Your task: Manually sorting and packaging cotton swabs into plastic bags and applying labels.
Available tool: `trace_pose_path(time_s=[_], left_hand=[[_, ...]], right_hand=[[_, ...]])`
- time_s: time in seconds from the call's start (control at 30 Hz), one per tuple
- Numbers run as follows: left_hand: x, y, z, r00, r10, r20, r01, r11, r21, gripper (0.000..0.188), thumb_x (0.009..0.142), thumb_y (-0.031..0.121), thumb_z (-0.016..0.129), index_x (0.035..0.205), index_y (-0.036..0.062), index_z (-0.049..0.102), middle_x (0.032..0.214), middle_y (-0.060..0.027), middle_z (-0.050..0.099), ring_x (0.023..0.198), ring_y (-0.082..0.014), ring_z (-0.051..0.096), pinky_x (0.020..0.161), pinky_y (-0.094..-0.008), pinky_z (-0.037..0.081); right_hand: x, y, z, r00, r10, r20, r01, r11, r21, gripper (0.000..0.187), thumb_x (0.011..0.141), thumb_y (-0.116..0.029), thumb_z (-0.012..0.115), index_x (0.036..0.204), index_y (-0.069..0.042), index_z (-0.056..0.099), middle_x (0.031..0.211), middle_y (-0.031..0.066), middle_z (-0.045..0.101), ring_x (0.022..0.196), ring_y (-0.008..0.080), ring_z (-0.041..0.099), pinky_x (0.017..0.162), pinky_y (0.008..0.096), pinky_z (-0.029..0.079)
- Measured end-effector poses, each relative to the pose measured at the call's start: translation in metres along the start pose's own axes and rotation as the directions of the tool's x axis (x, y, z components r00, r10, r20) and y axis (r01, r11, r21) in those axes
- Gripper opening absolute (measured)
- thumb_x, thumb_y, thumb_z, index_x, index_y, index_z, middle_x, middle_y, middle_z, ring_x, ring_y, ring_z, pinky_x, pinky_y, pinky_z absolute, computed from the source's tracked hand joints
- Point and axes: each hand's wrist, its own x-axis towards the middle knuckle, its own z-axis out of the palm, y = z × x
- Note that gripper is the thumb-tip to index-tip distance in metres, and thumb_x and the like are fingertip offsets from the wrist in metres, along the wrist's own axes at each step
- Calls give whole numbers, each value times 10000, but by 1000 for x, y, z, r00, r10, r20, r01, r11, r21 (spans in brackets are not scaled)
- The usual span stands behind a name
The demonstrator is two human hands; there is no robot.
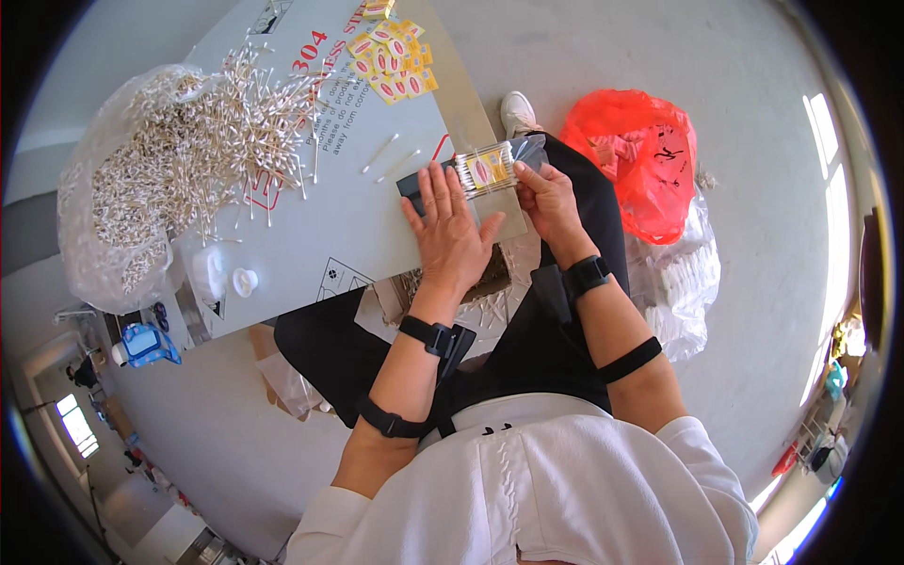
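Packet point(489, 169), just one, sits in right hand point(554, 207) near two stray swabs point(380, 153).

Between eight and nine o'clock, a blue-and-white packet point(147, 345) is seen; a bright window point(77, 426) is set at eight, a red plastic bag point(650, 179) at two.

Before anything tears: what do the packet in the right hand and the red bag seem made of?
Packet in the right hand: probably glossy clear plastic film; the swabs show through. Red bag: likely thin, slightly shiny plastic, judging by its crumples and translucency.
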Motion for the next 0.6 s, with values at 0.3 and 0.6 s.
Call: trace_pose_path(time_s=[0.3,0.6], left_hand=[[14,-6,-5,1000,13,2,-13,999,47,902,916,546,550,1523,-28,209,1614,-215,139,1504,-368,102,1154,-627,77],[25,-2,3,997,73,41,-74,996,39,882,926,546,536,1530,2,193,1609,-185,193,1504,-346,127,1152,-624,86]], right_hand=[[6,-16,19,999,-2,-35,2,1000,24,145,858,-161,768,899,-65,666,745,-21,627,587,58,526,518,213,399],[18,-3,26,990,-121,-67,123,992,29,135,825,-69,779,891,2,686,809,28,683,687,119,634,648,274,524]])
